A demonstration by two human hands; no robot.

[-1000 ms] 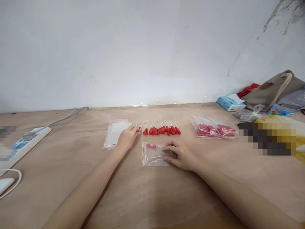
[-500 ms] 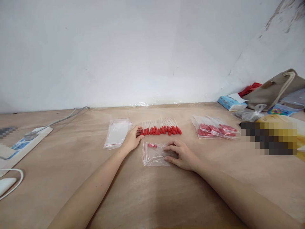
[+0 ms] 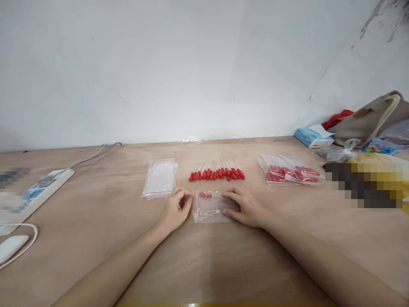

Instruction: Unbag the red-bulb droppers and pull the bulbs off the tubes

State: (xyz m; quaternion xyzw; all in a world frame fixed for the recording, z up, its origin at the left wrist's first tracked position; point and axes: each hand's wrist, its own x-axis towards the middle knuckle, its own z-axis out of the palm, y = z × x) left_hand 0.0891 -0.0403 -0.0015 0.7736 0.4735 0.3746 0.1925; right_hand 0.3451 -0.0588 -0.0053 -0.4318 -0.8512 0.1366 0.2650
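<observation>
Wooden tabletop (image 3: 102,213), carrying the following. Left: white power strip (image 3: 40,200) is lying obliquely. Centre: overlapping clear zip bags (image 3: 159,179) are lying flat; red-bulbed droppers (image 3: 208,173) are lying in a row; single zip bag (image 3: 207,211) is lying in front. Right: filled zip bags (image 3: 289,173) are overlapping; blue tissue pack (image 3: 306,138) is resting behind.
</observation>
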